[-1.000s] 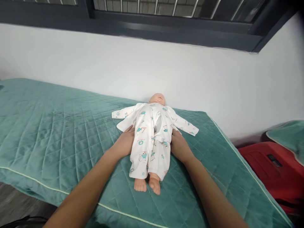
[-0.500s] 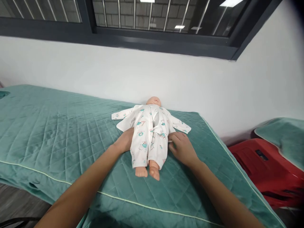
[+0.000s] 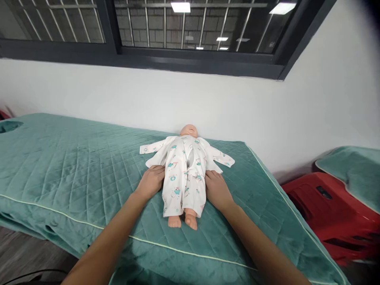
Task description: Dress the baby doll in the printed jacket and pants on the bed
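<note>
A baby doll [image 3: 189, 130] lies on its back on the green quilted cover [image 3: 97, 166], head toward the wall and bare feet toward me. It wears a white printed romper [image 3: 174, 190], with a gap in the cloth at its front middle. Both sleeves spread out to the sides. My left hand [image 3: 151, 181] is closed at the romper's left side near hip height, its fingertips partly hidden by cloth. Opposite it, my right hand [image 3: 218, 189] grips the romper's right edge with bent fingers; the thumb is hidden.
The bed's piped front edge [image 3: 178, 249] runs below the doll. A white wall [image 3: 118, 95] stands behind, under a dark-framed window [image 3: 192, 65] with metal bars. To the right is a red plastic chair [image 3: 335, 213] partly draped in green cloth [image 3: 353, 166].
My right hand has turned palm down and closed in against the romper's side. My left hand has drawn slightly out from beneath it. The camera view has tilted up slightly.
</note>
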Demonstrator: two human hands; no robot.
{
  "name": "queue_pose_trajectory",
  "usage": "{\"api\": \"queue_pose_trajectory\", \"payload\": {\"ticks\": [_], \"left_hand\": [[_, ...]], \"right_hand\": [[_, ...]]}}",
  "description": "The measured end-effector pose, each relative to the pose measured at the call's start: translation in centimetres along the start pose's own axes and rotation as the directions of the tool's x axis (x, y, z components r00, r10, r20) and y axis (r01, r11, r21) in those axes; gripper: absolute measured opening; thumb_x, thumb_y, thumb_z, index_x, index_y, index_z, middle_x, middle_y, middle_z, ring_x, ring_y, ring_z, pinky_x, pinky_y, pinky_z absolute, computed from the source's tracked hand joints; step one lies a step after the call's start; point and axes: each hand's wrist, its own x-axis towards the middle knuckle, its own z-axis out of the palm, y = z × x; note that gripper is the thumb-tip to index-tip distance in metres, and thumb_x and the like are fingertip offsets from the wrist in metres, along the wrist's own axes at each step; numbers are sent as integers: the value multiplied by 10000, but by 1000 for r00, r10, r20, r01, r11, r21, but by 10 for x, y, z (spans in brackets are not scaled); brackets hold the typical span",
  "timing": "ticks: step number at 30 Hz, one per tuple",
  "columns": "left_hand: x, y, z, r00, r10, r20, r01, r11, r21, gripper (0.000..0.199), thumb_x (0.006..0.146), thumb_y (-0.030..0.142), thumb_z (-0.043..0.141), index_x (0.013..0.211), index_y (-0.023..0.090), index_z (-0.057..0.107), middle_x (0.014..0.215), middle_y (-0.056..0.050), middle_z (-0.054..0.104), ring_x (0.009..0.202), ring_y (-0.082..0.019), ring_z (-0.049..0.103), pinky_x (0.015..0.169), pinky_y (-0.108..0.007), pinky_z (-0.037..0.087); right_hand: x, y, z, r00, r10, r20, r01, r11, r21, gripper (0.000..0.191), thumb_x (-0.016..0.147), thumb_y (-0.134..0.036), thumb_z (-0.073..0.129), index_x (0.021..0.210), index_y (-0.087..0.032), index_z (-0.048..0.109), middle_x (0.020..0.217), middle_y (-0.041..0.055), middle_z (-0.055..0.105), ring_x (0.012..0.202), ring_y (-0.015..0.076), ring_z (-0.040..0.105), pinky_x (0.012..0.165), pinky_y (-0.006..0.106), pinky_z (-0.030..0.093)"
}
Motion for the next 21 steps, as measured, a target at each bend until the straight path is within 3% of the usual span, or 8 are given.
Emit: {"api": "queue_pose_trajectory", "payload": {"ticks": [3,8,10,12,14,16,19,21], "left_hand": [[-13,3,0,993,10,-117,-13,1000,-25,389,892,22,465,1116,198,729,1165,-82,739,1128,-222,651,997,-414,483],[-17,4,0,999,-40,-31,37,995,-90,359,896,93,496,1124,234,734,1173,-63,737,1230,-248,590,1026,-443,447],[-15,-1,0,989,-130,-65,120,983,-140,325,923,183,498,1157,249,714,1228,-56,712,1237,-244,579,1043,-442,437],[-14,-10,2,924,-342,-168,313,933,-180,329,947,267,472,1198,226,681,1259,-74,690,1218,-248,583,1048,-436,439],[-11,-21,5,775,-581,-248,552,814,-180,377,953,332,456,1237,167,642,1258,-126,672,1215,-281,574,1052,-448,438],[-6,-31,9,645,-723,-246,722,683,-113,440,935,391,487,1267,127,606,1284,-170,640,1255,-330,532,1058,-487,422],[4,-39,14,588,-787,-189,803,595,21,503,887,466,560,1259,129,588,1370,-187,572,1328,-367,456,1089,-534,370],[9,-41,15,563,-806,-180,825,562,61,489,872,493,577,1201,131,603,1390,-196,549,1342,-367,439,1113,-537,333]], "right_hand": [[1,3,1,1000,-1,-12,1,1000,25,155,907,-91,529,923,-169,662,985,96,648,923,248,529,801,364,394],[-14,10,-1,997,-51,-56,58,990,125,211,919,-73,491,880,-175,672,982,87,652,938,236,532,828,368,403],[-19,11,-3,998,-40,-42,48,980,195,216,908,-71,492,893,-184,675,979,79,659,953,237,546,839,378,411],[-19,14,-2,999,-14,-29,22,948,318,197,917,-117,500,907,-201,677,993,71,669,962,233,565,864,391,426],[-16,24,0,998,51,-31,-30,876,482,182,945,-221,503,910,-218,681,1021,67,679,983,231,587,906,405,445],[-11,43,4,973,228,-44,-152,770,619,208,947,-340,510,938,-228,685,1053,72,693,1002,237,609,940,423,462],[0,81,10,797,604,-11,-414,559,719,308,873,-450,577,1052,-218,669,1106,88,707,1020,252,634,961,436,474],[10,100,14,723,689,58,-500,463,732,351,833,-465,594,1046,-197,669,1052,102,723,977,255,660,918,424,501]]}}
